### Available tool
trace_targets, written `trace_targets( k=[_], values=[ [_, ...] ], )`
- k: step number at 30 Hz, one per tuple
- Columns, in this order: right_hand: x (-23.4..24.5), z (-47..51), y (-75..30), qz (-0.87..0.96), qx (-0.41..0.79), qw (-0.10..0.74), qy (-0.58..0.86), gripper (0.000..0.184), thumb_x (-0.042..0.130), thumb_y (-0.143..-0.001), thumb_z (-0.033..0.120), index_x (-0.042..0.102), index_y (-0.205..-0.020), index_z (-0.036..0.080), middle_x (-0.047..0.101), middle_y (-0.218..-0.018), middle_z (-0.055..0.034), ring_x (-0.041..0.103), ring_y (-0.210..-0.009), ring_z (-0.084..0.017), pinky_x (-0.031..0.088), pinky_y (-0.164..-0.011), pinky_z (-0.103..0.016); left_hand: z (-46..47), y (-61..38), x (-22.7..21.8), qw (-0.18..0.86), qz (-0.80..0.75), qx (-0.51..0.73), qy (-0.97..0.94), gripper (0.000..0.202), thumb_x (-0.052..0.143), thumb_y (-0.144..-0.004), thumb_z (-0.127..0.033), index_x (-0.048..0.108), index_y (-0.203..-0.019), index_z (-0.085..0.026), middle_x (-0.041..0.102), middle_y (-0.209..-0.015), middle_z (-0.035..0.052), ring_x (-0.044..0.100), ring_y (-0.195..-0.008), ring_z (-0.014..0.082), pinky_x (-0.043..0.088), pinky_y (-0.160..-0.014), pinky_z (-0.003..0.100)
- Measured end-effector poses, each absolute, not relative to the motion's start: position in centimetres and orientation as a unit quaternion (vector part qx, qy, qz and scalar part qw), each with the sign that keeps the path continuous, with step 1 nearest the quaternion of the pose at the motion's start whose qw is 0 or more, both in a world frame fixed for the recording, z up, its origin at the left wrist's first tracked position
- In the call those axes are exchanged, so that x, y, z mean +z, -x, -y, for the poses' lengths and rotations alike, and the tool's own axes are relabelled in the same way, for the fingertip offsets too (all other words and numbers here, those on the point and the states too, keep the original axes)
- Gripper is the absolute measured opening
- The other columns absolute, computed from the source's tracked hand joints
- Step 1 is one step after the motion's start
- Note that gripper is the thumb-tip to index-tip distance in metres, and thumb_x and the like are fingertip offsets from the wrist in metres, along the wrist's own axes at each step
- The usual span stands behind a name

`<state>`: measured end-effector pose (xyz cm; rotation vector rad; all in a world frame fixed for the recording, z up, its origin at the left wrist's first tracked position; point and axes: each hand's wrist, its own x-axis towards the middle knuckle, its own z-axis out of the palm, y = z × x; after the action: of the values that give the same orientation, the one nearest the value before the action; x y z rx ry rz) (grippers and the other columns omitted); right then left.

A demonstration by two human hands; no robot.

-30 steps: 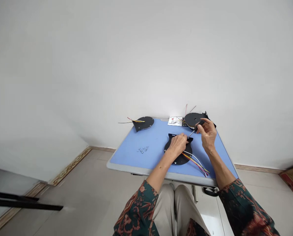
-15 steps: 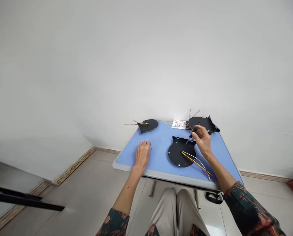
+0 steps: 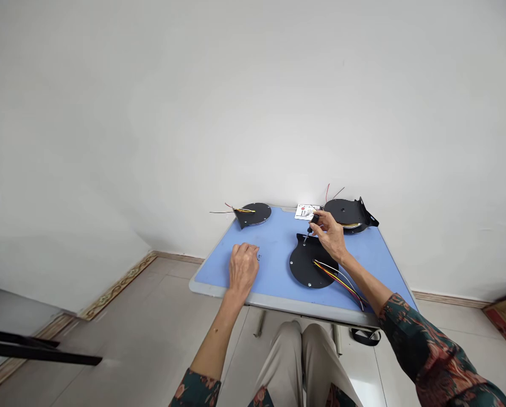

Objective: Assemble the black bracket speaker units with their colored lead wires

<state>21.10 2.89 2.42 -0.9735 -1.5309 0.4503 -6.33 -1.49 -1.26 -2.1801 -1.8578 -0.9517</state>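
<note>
Right hand [image 3: 329, 236]: fingers pinch a slim black-handled screwdriver [image 3: 315, 219], its tip just over a round black metal plate [image 3: 306, 265].
Left hand [image 3: 243, 268]: curled, fingertips down on the pale blue table [image 3: 273, 271], just beside small silver screws [image 3: 259, 256]; whether it pinches anything, I cannot tell.
Plate: flat on the table, with red, yellow and white wires [image 3: 340, 277] trailing toward the near edge.
Far edge: two more black plates [image 3: 253, 213] [image 3: 341, 212] flank a white printed card [image 3: 307, 211].

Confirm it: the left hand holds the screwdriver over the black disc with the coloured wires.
Wrong hand: the head view shows the right hand holding the screwdriver over the black disc with the coloured wires. The left hand is apart from it.
</note>
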Motion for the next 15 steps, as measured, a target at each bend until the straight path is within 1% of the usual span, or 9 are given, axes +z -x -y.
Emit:
trace_targets(
  k=[2, 4, 7, 10, 12, 15],
  values=[
    [2.2, -3.0, -21.1, 0.660, 0.187, 0.592, 0.424, 0.034, 0.066, -0.088, 0.040, 0.061, -0.117, 0.023, 0.069, -0.085, -0.0013, 0.068, -0.066, -0.017, 0.060, -0.063, -0.033, 1.3, 5.4, -0.7, 0.040, 0.597, -0.366, 0.712, 0.032, 0.042, -0.099, -0.023, 0.073, -0.094, -0.019, 0.072, -0.095, 0.0126, 0.060, -0.093, 0.0287, 0.047, -0.089, 0.041],
    [2.1, -2.9, -21.2, 0.657, 0.185, 0.590, 0.431, 0.034, 0.067, -0.088, 0.040, 0.061, -0.117, 0.023, 0.068, -0.084, -0.0006, 0.067, -0.063, -0.016, 0.060, -0.062, -0.032, 1.0, 3.8, 0.0, -0.005, 0.578, -0.417, 0.701, 0.025, 0.047, -0.098, -0.023, 0.072, -0.096, -0.020, 0.073, -0.097, 0.0104, 0.062, -0.093, 0.0265, 0.048, -0.090, 0.039],
    [1.9, -2.9, -21.4, 0.647, 0.196, 0.598, 0.431, 0.036, 0.068, -0.088, 0.041, 0.061, -0.118, 0.023, 0.068, -0.085, -0.0001, 0.066, -0.060, -0.015, 0.060, -0.061, -0.032, 0.1, 0.7, 0.6, -0.114, 0.550, -0.472, 0.679, 0.017, 0.053, -0.094, -0.019, 0.070, -0.097, -0.021, 0.074, -0.097, 0.0070, 0.066, -0.090, 0.0221, 0.050, -0.087, 0.035],
    [1.8, -2.8, -21.5, 0.636, 0.209, 0.611, 0.422, 0.038, 0.069, -0.087, 0.043, 0.060, -0.118, 0.023, 0.068, -0.083, 0.0006, 0.065, -0.059, -0.014, 0.060, -0.059, -0.031, -1.3, -2.1, 0.6, -0.219, 0.531, -0.506, 0.644, 0.019, 0.051, -0.092, -0.013, 0.068, -0.098, -0.020, 0.075, -0.095, 0.0053, 0.070, -0.090, 0.0187, 0.052, -0.084, 0.030],
    [1.8, -2.8, -21.5, 0.634, 0.212, 0.615, 0.419, 0.038, 0.069, -0.087, 0.043, 0.060, -0.118, 0.024, 0.067, -0.082, 0.0015, 0.064, -0.058, -0.014, 0.060, -0.058, -0.031, -2.2, -3.5, 0.2, -0.251, 0.532, -0.511, 0.627, 0.020, 0.050, -0.091, -0.011, 0.067, -0.096, -0.021, 0.076, -0.094, 0.0042, 0.071, -0.090, 0.0176, 0.052, -0.082, 0.028],
    [1.8, -2.6, -21.4, 0.637, 0.207, 0.615, 0.416, 0.037, 0.069, -0.087, 0.043, 0.061, -0.118, 0.024, 0.066, -0.080, 0.0021, 0.063, -0.059, -0.014, 0.059, -0.058, -0.030, -3.2, -4.6, -0.5, -0.260, 0.543, -0.502, 0.621, 0.016, 0.053, -0.089, -0.012, 0.067, -0.092, -0.021, 0.076, -0.092, 0.0027, 0.071, -0.089, 0.0176, 0.052, -0.082, 0.029]
  ],
)
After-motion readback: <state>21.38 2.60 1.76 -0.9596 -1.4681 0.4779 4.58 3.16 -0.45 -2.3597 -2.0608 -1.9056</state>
